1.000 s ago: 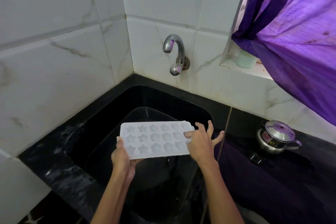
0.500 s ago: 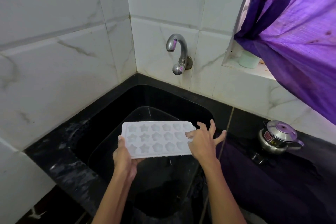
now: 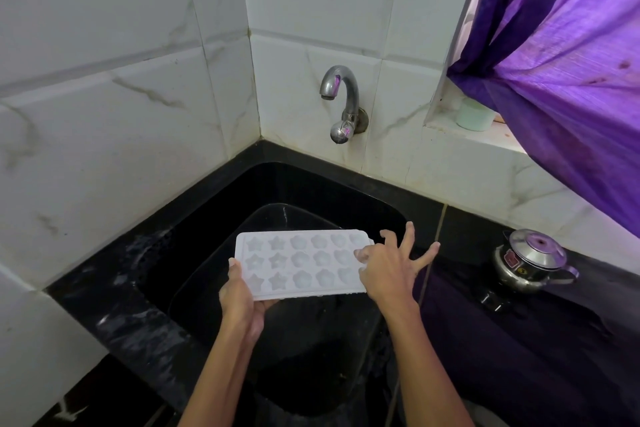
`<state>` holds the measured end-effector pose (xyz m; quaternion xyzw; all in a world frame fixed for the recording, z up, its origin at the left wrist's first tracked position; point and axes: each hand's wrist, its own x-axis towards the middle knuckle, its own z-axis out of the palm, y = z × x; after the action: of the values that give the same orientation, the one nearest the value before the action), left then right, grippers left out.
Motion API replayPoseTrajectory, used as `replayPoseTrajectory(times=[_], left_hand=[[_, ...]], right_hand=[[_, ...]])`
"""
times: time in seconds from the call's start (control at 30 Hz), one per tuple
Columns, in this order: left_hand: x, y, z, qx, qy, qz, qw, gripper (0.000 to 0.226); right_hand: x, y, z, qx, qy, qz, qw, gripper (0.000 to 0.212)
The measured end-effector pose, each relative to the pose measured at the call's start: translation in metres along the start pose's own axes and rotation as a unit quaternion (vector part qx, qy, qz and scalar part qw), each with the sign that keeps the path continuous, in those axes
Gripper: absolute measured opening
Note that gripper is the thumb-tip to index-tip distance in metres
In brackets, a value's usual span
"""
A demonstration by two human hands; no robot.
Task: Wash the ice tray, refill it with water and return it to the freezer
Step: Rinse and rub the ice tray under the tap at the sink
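Observation:
A white ice tray (image 3: 298,263) with star and flower shaped cups is held level over the black sink (image 3: 214,218). My left hand (image 3: 242,302) grips its near left corner, thumb on top and fingers underneath. My right hand (image 3: 391,270) pinches the tray's right end with thumb and forefinger, while the other fingers spread out. The steel tap (image 3: 341,99) juts from the tiled wall above and behind the tray, and no water runs from it.
A steel pot with a lid (image 3: 530,260) stands on the black counter at the right. A purple curtain (image 3: 561,55) hangs over the window ledge, where a pale green cup (image 3: 474,116) sits. White marble tiles close in the corner on the left and behind.
The tray and both hands stay over the sink almost unmoved. My right fingers have spread a little wider.

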<state>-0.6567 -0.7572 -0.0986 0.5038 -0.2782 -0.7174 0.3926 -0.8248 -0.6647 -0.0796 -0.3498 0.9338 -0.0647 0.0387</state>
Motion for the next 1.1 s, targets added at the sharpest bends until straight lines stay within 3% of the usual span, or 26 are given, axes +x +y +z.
replayPoseTrajectory(times=[0.33, 0.5, 0.67, 0.8, 1.0, 1.1], left_hand=[[0.010, -0.008, -0.004, 0.004, 0.002, -0.017, 1.000, 0.042], [0.013, -0.009, -0.006, -0.004, 0.003, -0.029, 1.000, 0.043], [0.010, -0.009, -0.004, 0.000, -0.004, -0.025, 1.000, 0.043], [0.008, -0.008, -0.005, 0.010, -0.002, -0.019, 1.000, 0.044], [0.003, -0.013, -0.009, -0.003, 0.003, -0.024, 1.000, 0.044], [0.000, -0.014, -0.012, -0.008, 0.009, -0.017, 1.000, 0.044]], right_hand=[[0.004, 0.001, 0.007, 0.041, 0.003, 0.017, 0.999, 0.030], [0.003, -0.004, 0.010, 0.080, 0.058, -0.020, 0.995, 0.051], [-0.005, -0.013, 0.014, 0.042, 0.016, -0.085, 0.995, 0.054], [-0.010, -0.015, 0.012, 0.030, -0.005, -0.086, 0.996, 0.043], [-0.013, -0.011, 0.006, 0.031, -0.008, -0.085, 0.996, 0.052], [-0.016, -0.014, 0.006, 0.020, -0.022, -0.101, 0.994, 0.046]])
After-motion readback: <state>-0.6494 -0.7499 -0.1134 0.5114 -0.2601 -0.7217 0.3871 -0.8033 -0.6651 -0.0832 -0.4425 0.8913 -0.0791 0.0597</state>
